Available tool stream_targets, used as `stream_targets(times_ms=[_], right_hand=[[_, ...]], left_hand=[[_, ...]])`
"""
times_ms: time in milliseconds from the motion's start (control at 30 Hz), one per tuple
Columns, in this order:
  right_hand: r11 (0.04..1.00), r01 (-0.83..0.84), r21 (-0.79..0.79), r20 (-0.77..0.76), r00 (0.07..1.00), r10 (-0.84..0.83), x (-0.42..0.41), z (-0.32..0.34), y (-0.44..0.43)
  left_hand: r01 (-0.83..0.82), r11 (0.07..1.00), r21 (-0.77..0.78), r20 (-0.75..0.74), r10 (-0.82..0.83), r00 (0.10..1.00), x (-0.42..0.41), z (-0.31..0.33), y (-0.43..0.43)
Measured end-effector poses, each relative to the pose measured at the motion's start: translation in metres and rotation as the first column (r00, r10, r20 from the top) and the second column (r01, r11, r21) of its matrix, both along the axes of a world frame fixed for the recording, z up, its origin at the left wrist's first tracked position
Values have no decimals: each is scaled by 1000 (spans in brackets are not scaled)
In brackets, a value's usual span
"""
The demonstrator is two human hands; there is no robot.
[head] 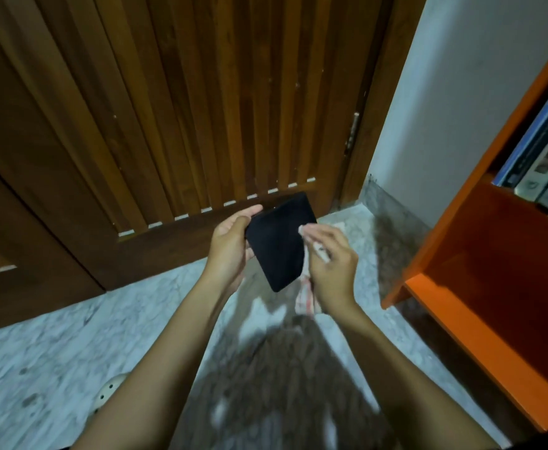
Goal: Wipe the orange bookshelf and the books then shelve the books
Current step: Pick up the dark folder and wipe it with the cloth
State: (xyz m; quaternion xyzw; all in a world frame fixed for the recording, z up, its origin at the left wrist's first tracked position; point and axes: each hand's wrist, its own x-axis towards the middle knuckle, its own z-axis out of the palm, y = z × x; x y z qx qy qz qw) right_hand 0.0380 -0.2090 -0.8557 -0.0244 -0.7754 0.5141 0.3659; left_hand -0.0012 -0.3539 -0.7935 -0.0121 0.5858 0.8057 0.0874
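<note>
A small black book (279,241) is held up in front of me over the floor. My left hand (230,245) grips its left edge, thumb on the cover. My right hand (331,264) holds a white cloth with red stripes (308,293) against the book's right side; the cloth hangs down below the hand. The orange bookshelf (480,303) stands at the right, its lower compartment bare. Several books (545,157) stand upright on the shelf above it.
A dark wooden slatted door (185,108) fills the view ahead, with a white wall (454,108) to its right. The floor (55,352) is pale marble. A light perforated shoe (107,394) shows at the lower left.
</note>
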Motion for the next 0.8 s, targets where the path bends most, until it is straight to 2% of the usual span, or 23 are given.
stream_targets(times_ms=[100,200,367,433,500,633,700,800], right_hand=[[973,192,-129,147,974,-173,-12,-34,27],[951,268,-155,380,905,-193,-3,-92,44],[980,195,42,571,800,-184,34,-185,43],[977,212,-29,636,758,-145,42,-215,43],[969,200,-143,715,698,-39,46,-226,42],[976,145,-161,811,583,47,47,-230,48],[989,106,-105,804,594,22,47,-227,55],[993,78,-85,748,664,11,43,-215,70]], left_hand=[[-13,997,-82,21,15,1000,-9,-26,0],[-57,995,-88,103,66,992,-19,-58,2],[-3,996,-88,194,20,981,-28,-109,15],[26,994,-110,234,0,972,-31,-123,21],[28,991,-134,256,7,967,-34,-135,25],[57,980,-192,250,-8,968,-38,-152,26],[67,982,-178,244,-22,970,-38,-152,25],[80,988,-129,189,-54,980,-32,-138,22]])
